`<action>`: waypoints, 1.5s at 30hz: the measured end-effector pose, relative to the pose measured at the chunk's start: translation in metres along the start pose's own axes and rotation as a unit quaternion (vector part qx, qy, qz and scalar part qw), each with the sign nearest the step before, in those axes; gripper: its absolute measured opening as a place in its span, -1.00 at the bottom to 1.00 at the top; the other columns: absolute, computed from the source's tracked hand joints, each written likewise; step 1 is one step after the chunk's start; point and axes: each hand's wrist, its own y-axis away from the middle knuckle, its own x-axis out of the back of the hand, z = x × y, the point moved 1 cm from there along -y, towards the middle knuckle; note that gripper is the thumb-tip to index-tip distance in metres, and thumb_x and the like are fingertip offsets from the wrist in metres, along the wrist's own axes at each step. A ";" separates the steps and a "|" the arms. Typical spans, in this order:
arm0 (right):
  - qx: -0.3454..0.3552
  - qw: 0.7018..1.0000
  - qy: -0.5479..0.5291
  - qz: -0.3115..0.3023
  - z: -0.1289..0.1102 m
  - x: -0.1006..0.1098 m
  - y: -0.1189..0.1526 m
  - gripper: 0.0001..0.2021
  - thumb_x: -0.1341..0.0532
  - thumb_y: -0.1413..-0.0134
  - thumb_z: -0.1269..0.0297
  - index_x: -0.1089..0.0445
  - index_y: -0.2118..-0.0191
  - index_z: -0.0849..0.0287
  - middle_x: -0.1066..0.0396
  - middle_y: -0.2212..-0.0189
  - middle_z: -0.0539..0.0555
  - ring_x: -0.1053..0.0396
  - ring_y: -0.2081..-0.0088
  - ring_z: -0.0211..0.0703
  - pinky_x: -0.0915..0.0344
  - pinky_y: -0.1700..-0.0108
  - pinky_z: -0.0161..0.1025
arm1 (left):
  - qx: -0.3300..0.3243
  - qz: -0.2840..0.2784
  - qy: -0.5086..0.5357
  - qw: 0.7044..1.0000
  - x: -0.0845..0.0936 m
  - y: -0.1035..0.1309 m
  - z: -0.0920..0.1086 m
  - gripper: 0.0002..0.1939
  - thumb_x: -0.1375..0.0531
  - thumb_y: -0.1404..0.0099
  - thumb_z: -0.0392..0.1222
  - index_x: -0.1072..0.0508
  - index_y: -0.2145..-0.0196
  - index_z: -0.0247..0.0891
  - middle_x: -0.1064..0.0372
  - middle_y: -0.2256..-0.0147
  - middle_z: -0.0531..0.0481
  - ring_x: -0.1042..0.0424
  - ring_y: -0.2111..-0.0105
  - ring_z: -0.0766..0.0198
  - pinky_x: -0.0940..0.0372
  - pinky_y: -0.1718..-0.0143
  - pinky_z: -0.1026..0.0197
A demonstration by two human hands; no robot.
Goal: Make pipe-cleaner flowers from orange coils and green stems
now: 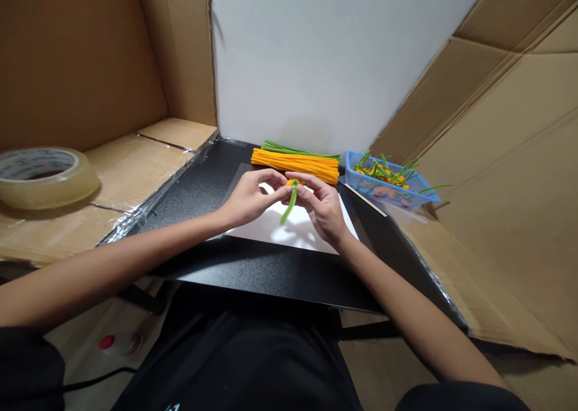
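My left hand [256,197] and my right hand [321,206] meet above a white sheet [271,224]. Between their pinched fingertips is a small orange and green pipe-cleaner piece [289,205], gripped from both sides. Its green stem hangs down toward me, while the orange part is largely hidden by the fingers. Just beyond the hands lies a bundle of orange pipe cleaners [295,163], with green pipe cleaners [275,146] behind it.
A blue basket [383,191] of orange and green pieces stands at the right, beside a thin wooden stick [365,200]. A tape roll [49,179] rests on cardboard at the left. Cardboard walls flank the black table [253,272]. Below is a red-capped bottle [120,343].
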 end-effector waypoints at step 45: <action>0.178 0.938 0.284 0.086 -0.015 0.004 0.002 -0.87 -0.38 -0.15 0.19 -0.57 0.25 0.11 -0.60 0.28 0.05 -0.56 0.25 -0.14 -0.51 0.14 -0.17 | 0.119 -0.009 0.201 0.972 0.002 -0.006 -0.018 -0.55 -0.46 -0.10 0.02 -0.43 0.23 -0.31 -0.57 0.37 -0.08 -0.63 0.35 0.13 -0.52 0.32 0.18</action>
